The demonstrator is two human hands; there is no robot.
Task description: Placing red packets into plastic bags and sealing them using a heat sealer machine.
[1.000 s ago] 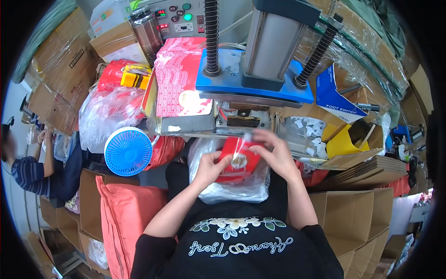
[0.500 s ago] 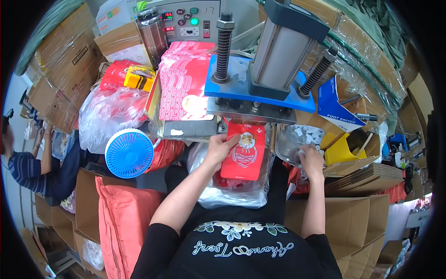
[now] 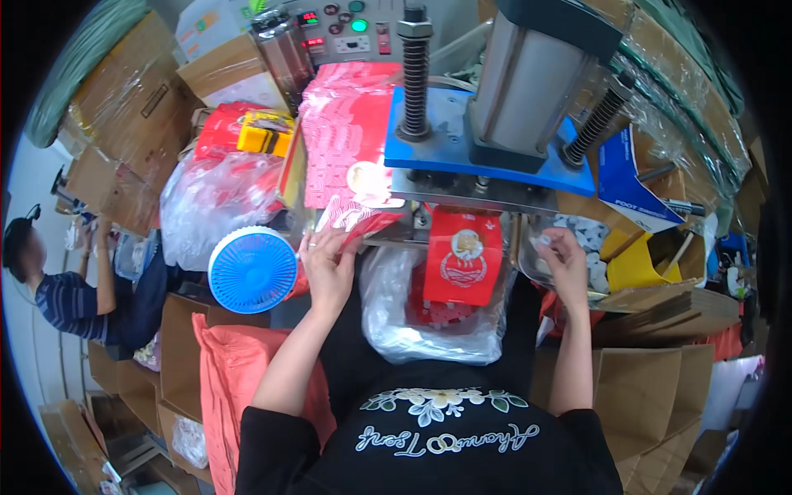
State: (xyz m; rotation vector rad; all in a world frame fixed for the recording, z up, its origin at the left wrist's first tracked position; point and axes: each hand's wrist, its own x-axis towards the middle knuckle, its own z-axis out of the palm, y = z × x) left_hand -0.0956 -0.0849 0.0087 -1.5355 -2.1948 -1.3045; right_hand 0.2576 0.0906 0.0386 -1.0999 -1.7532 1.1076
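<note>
My left hand (image 3: 328, 266) pinches the near edge of a red-and-white patterned pouch (image 3: 356, 217), bending it up from the stack of pouches (image 3: 342, 136) left of the press. Another red pouch (image 3: 464, 276) with a bowl-like print hangs below the press plate (image 3: 487, 191), and neither hand touches it. Over a clear tray (image 3: 530, 262) of small white plastic pieces (image 3: 590, 235), my right hand (image 3: 567, 262) is closed at the fingertips on one small white piece (image 3: 544, 240). Its exact kind is too small to tell.
The press has a blue plate (image 3: 450, 124) and spring posts. A blue fan (image 3: 252, 271) stands near my left forearm. Below the hanging pouch is a clear plastic bag (image 3: 388, 322) holding red pouches. A yellow bin (image 3: 639, 262) stands right. Another person (image 3: 70, 289) sits far left.
My left hand has let go of the red pouch below the press and moved left to the stack, lifting a pouch edge. My right hand has risen from the tray with a small white piece.
</note>
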